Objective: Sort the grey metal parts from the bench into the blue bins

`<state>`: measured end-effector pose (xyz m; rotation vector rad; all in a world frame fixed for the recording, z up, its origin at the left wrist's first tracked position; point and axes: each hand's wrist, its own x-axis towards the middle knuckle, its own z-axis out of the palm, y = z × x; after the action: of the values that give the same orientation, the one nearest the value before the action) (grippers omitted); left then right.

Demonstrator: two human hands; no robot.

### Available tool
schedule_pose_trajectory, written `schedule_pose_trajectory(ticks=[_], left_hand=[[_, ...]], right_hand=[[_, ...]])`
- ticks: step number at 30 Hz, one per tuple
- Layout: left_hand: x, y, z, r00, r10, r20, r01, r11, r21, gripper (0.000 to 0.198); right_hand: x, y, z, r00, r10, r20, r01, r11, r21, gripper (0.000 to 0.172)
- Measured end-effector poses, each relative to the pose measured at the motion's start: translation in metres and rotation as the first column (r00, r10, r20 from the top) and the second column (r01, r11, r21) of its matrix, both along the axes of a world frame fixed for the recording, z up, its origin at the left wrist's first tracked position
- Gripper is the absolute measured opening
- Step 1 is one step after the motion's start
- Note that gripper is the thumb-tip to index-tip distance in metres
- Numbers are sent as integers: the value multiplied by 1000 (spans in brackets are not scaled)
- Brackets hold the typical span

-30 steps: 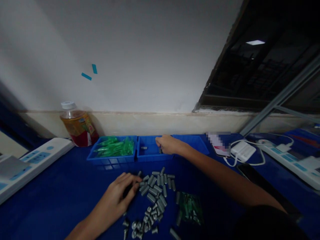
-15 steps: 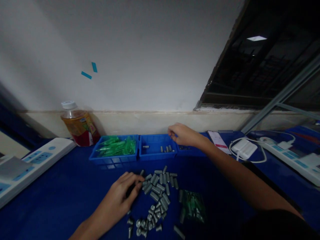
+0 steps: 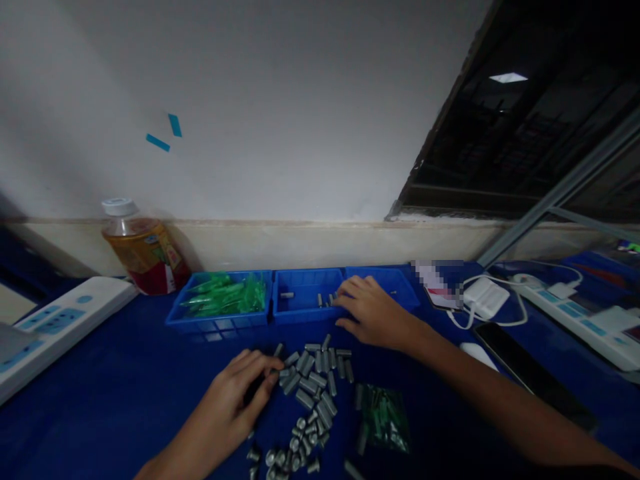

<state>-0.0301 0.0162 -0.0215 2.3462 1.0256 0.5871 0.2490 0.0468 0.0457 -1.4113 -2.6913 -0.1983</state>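
Observation:
My left hand (image 3: 240, 393) rests on the blue table at the left edge of a pile of grey metal cylinders (image 3: 313, 380), thumb and fingertips together at one small cylinder. My right hand (image 3: 367, 310) reaches over the middle blue tray (image 3: 305, 308), near its right end, with its fingers apart and nothing seen in them. A few small metal pieces (image 3: 321, 300) stand in that tray beside the fingertips. Shorter headed metal parts (image 3: 300, 443) lie at the near end of the pile. Green packets (image 3: 225, 295) fill the left blue tray (image 3: 215, 325).
A clear bag of green items (image 3: 385, 417) lies right of the pile. A drink bottle (image 3: 145, 253) stands at the back left beside a power strip (image 3: 65, 327). Phones (image 3: 530, 367), a white charger (image 3: 485, 298) and cables lie at the right.
My right hand has come down and nearer from above the trays' back edge, and its fingers have spread. My left hand has stayed by the pile. The view has shifted slightly.

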Motion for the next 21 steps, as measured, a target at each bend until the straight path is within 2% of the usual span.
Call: schedule_pose_trajectory(ticks=[2, 4, 8, 12, 17, 21], left_hand=[[0, 0, 1, 1000, 1, 3, -1, 1000, 8, 19], [0, 0, 1, 1000, -5, 8, 5, 1000, 15, 19], [-1, -1, 1, 1000, -6, 9, 6, 1000, 5, 22], [-1, -1, 0, 1000, 10, 13, -10, 1000, 2, 22], [1, -2, 2, 1000, 9, 27, -9, 1000, 3, 22], [0, -2, 2, 1000, 7, 25, -7, 1000, 2, 22]], right_hand=[[-7, -5, -12, 997, 14, 76, -19, 997, 70, 14], [-8, -9, -23, 994, 10, 107, -23, 992, 125, 18], [-7, -16, -34, 994, 5, 112, -19, 992, 124, 20], [-14, -17, -34, 994, -12, 111, 5, 998, 66, 20], [-26, -7, -26, 983, -129, 133, 122, 991, 54, 42], [-35, -1, -19, 977, -156, 145, 159, 987, -9, 41]])
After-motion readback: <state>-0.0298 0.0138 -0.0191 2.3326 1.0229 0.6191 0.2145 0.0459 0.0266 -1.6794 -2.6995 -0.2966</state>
